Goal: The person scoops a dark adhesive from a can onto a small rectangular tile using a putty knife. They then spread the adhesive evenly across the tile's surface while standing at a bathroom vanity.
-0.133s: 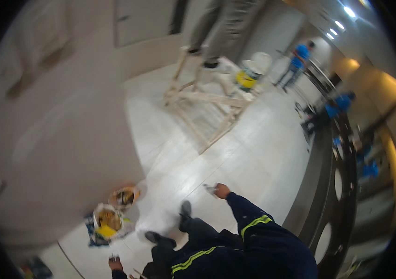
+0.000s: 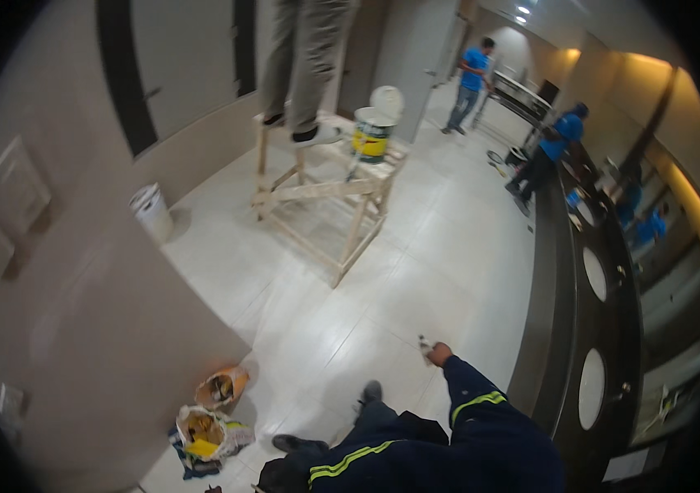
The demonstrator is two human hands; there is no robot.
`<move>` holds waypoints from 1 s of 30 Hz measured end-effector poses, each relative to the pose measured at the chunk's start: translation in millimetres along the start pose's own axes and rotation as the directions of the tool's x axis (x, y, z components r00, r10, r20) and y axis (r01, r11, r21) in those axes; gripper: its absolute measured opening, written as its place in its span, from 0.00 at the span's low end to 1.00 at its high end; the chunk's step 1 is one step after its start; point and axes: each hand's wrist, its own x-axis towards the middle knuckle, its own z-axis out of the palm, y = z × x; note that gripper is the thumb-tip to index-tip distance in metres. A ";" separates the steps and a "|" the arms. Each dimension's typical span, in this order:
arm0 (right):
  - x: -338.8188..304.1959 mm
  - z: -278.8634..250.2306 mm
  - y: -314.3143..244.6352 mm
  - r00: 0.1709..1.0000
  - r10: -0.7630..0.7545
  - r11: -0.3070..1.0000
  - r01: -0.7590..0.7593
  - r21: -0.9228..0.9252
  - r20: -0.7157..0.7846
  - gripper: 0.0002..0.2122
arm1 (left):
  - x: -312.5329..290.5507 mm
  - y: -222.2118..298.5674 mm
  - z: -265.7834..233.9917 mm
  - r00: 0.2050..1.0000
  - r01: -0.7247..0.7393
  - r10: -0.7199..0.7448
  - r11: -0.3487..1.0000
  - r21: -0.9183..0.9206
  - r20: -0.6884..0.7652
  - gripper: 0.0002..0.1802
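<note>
My right hand (image 2: 440, 354) is held out over the pale tiled floor, fingers closed round a small whitish-grey tool (image 2: 425, 346). The tool looks flat, like a small scraper, but its exact kind is too small to make out. My left hand has dropped out of view at the lower edge, where only a tiny dark tip shows. Near that side an orange bucket (image 2: 239, 380) with things inside stands at the wall corner. Beside it sits an opened white bag (image 2: 217, 440) with tan and yellow contents.
A person in grey trousers (image 2: 309, 70) stands on a wooden work platform (image 2: 321, 191), beside a yellow-and-green paint bucket (image 2: 370, 146). A white bin (image 2: 151, 212) stands by the wall. Along the right runs a dark counter (image 2: 559, 361) with round basins. Two people in blue shirts (image 2: 473, 67) are farther off.
The view has swung, so the platform and the person on it sit farther left. My right hand still grips the small tool. My left hand has slipped below the lower edge.
</note>
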 end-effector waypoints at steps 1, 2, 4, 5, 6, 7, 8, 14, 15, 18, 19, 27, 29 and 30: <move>-8.7 -79.7 96.4 0.984 0.068 0.996 -0.078 -0.052 -0.166 0.20 | 19.7 89.1 7.1 0.991 -0.111 0.108 0.994 0.022 0.082 0.22; -63.3 -194.6 194.4 0.943 0.191 0.959 -0.238 -0.151 -0.273 0.19 | 10.7 196.3 49.5 0.941 -0.257 0.254 0.966 -0.013 0.225 0.23; -148.2 -277.1 306.1 0.933 0.224 0.906 -0.306 -0.292 -0.282 0.16 | -8.1 278.7 33.8 0.874 -0.356 0.293 0.930 0.098 0.388 0.26; -162.4 -240.6 351.1 0.916 0.383 0.896 -0.399 -0.194 -0.117 0.14 | 2.7 306.3 10.7 0.851 -0.396 0.285 0.900 0.182 0.441 0.28; -222.3 -281.9 468.7 0.840 0.460 0.809 -0.530 -0.253 -0.289 0.15 | 2.1 408.0 31.8 0.802 -0.490 0.454 0.872 -0.007 0.389 0.25; -211.6 -226.3 463.6 0.977 0.213 0.851 -0.190 -0.489 -0.010 0.14 | 5.3 408.5 -7.5 0.900 -0.379 0.392 0.920 -0.101 0.190 0.21; -199.3 -202.0 456.5 0.956 0.292 0.902 -0.265 -0.342 0.031 0.14 | 4.6 418.1 -30.6 0.942 -0.325 0.336 0.912 -0.251 0.001 0.19; -218.7 -163.4 473.6 0.769 0.630 0.731 -0.636 0.247 0.113 0.10 | -34.8 624.8 -103.5 0.899 -0.421 0.396 0.663 -0.619 -0.188 0.17; -214.9 -178.7 524.4 0.846 0.532 0.843 -0.533 0.078 0.028 0.10 | -48.8 685.2 -99.4 0.861 -0.435 0.501 0.642 -0.632 -0.085 0.17; -149.0 -229.5 490.7 0.853 0.522 0.821 -0.501 0.274 -0.004 0.14 | -59.7 777.6 -153.6 0.780 -0.526 0.625 0.657 -0.540 0.001 0.16; -132.1 -249.2 481.9 0.861 0.507 0.825 -0.474 0.306 -0.033 0.15 | -62.0 810.2 -165.9 0.745 -0.558 0.666 0.653 -0.512 0.037 0.16; -80.2 -345.3 472.3 0.763 0.631 0.676 -0.454 0.580 -0.138 0.21 | -52.7 1051.3 -218.6 0.482 -0.723 0.840 0.541 -0.429 0.247 0.16; -75.6 -361.2 481.7 0.733 0.676 0.651 -0.547 0.526 -0.075 0.21 | -39.6 1100.2 -236.1 0.431 -0.749 0.861 0.509 -0.424 0.271 0.17; -81.7 -357.5 497.9 0.696 0.717 0.626 -0.625 0.466 -0.029 0.21 | -32.8 1130.9 -242.5 0.393 -0.762 0.879 0.476 -0.438 0.271 0.17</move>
